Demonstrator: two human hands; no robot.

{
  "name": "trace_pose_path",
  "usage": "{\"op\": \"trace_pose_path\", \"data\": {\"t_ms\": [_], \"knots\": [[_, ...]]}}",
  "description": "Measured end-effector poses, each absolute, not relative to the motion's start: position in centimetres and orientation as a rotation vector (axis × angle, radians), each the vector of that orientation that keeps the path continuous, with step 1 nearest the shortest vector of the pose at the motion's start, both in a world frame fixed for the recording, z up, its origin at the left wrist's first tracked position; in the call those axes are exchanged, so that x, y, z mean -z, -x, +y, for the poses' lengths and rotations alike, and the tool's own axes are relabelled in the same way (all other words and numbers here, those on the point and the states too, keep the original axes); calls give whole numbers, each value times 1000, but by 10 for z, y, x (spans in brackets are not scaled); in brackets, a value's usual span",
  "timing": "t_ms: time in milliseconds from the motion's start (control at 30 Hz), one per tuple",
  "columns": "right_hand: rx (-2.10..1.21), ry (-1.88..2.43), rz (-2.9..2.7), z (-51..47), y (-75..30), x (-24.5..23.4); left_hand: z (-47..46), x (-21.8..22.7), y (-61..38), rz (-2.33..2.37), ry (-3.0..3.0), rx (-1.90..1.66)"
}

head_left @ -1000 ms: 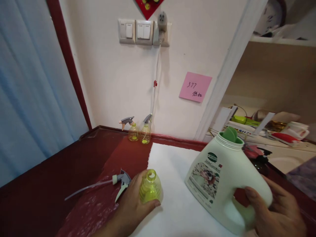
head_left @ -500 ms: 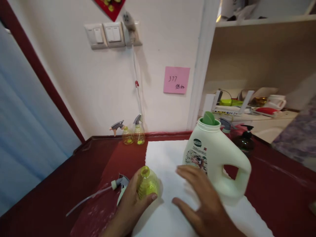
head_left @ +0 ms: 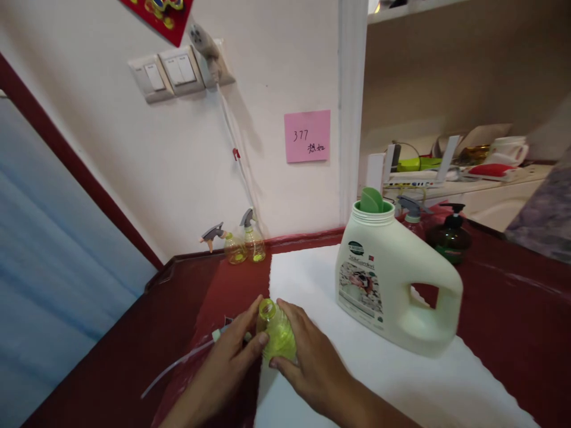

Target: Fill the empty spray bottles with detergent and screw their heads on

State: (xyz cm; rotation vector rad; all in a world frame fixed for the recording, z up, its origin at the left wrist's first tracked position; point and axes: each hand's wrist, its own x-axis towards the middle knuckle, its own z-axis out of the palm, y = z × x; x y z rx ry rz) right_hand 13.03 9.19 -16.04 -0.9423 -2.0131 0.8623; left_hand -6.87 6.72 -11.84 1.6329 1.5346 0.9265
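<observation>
A small yellow-green bottle [head_left: 276, 331] with an open neck stands at the edge of a white cloth [head_left: 401, 374]. My left hand [head_left: 232, 351] is closed round its left side, thumb near the neck. My right hand [head_left: 310, 356] wraps its right side, fingers curled against it. Just left of my left hand lies the grey spray trigger head [head_left: 223, 331] with its long clear tube [head_left: 173, 371], partly hidden by my fingers. A large white detergent jug [head_left: 392, 279] with a green spout and a handle stands upright on the cloth to the right, apart from both hands.
Two small yellow spray bottles [head_left: 243, 244] stand against the wall at the back of the dark red table [head_left: 111, 356]. A dark pump bottle [head_left: 450, 238] stands behind the jug. A pink note [head_left: 307, 135] hangs on the wall; cluttered shelves lie to the right.
My right hand let go of the jug's handle, leaving the jug upright on the cloth, and came left onto the small bottle. My left hand stayed on the bottle. The view swung right.
</observation>
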Motion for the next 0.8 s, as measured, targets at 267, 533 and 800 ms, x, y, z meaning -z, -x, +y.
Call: {"op": "trace_pose_path", "data": {"t_ms": [267,533,800], "knots": [[-815,992,-2098,89,-130,164,80,121,149,2049,-1844,-631],[-821,1013,-2121,89,-131,162,76,147,156,2212,-1975,-372],[-830,988,-2120,90,-131,162,77,151,154,2253,-1955,-398]]}}
